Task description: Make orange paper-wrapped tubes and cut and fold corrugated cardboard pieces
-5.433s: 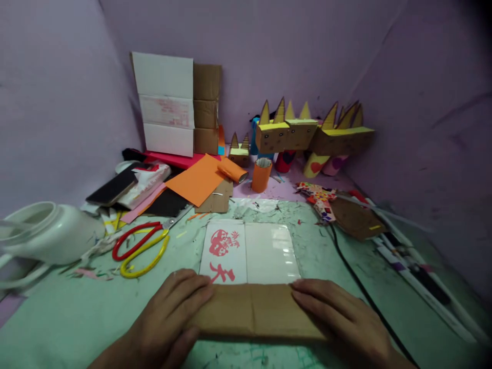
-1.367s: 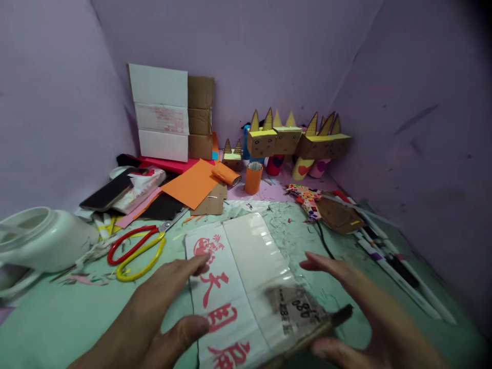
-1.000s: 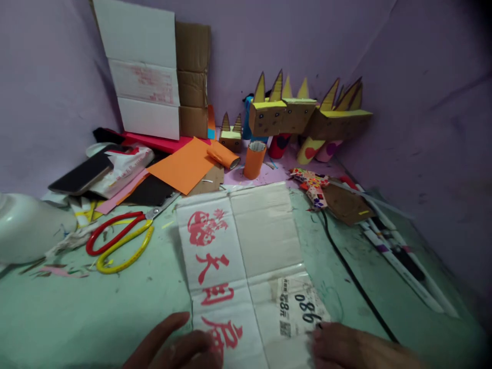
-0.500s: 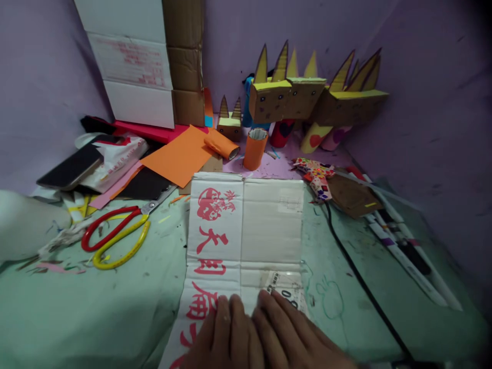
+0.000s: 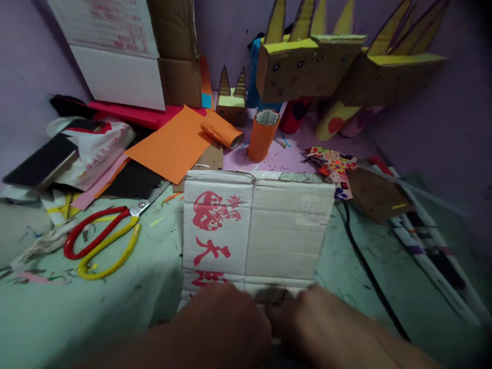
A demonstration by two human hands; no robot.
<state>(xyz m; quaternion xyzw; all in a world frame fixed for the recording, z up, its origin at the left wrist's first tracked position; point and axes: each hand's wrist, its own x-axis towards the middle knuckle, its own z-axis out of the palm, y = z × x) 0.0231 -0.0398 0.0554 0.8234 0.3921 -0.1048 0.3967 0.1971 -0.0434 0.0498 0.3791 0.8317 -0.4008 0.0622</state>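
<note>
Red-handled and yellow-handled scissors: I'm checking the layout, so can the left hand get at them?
Probably yes: the scissors have uncovered handles, with no visible obstacle between, though the left hand would first have to leave the creased white cardboard.

Cardboard sheet (image 5: pixel 286 241), whitish, is showing red panda-and-bamboo art and red characters down its left panel, with a small pale label near the right panel's far corner. A lengthwise fold is dividing the two panels; a crosswise crease is running nearer the viewer. Sheet is sitting over the green tabletop (image 5: pixel 126 302), near end hidden.
</note>
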